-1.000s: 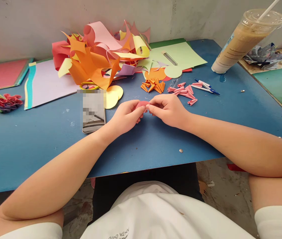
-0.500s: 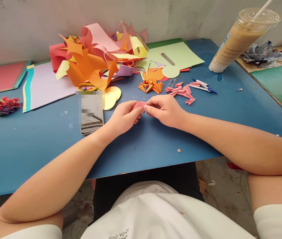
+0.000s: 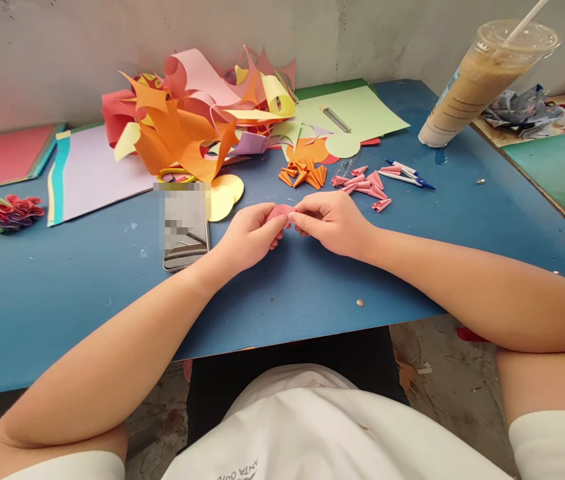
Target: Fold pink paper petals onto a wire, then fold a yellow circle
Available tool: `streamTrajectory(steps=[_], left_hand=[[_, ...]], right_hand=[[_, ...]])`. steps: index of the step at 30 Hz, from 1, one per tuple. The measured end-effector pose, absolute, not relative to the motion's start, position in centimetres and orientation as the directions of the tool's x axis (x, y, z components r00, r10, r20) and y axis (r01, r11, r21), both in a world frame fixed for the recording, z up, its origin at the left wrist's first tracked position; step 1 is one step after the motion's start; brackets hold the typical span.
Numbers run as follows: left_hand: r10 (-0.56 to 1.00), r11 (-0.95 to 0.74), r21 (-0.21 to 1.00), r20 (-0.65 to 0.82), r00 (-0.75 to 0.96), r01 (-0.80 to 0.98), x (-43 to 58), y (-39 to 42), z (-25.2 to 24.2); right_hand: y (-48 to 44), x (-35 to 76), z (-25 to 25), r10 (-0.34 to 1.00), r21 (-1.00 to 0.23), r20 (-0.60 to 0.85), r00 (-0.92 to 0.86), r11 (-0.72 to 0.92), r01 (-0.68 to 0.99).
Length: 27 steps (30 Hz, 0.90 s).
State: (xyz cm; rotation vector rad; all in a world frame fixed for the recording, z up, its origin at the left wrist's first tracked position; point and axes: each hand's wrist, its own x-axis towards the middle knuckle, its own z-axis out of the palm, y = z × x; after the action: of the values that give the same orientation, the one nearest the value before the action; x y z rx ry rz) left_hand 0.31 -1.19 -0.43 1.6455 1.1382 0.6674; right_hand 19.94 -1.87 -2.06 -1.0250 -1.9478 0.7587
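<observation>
My left hand (image 3: 250, 235) and my right hand (image 3: 332, 221) meet at the middle of the blue table (image 3: 62, 280), fingers pinched together on a small pink paper piece (image 3: 280, 213). Most of that piece is hidden by my fingertips. Just beyond my right hand lie several rolled pink paper cones (image 3: 366, 185) and several orange paper cones (image 3: 303, 175).
A heap of cut coloured paper scraps (image 3: 197, 113) sits at the back. A phone (image 3: 185, 230) lies left of my hands, yellow circles (image 3: 225, 193) beside it. A lidded iced drink cup (image 3: 477, 80) stands at the right, pens (image 3: 407, 173) near it. A paper flower (image 3: 5, 212) rests far left.
Both hands stay pinched on the pink piece, with only slight finger shifts. The view has drifted a little.
</observation>
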Motion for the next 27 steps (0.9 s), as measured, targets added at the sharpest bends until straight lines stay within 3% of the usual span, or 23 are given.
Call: streamTrajectory(steps=[18,27], left_hand=[[0.907,-0.09,0.915,-0.087,0.411,0.392,0.14,-1.1,-0.68],[0.908,-0.162,0.871,-0.052,0.415,0.464,0.0,-0.89,-1.08]], right_hand=[[-1.83,19.92,-2.03,0.838,-0.778,0.388,-0.383,0.521,0.351],[-1.88,19.84,-2.36,0.873,-0.794,0.33,-0.359,0.463,0.394]])
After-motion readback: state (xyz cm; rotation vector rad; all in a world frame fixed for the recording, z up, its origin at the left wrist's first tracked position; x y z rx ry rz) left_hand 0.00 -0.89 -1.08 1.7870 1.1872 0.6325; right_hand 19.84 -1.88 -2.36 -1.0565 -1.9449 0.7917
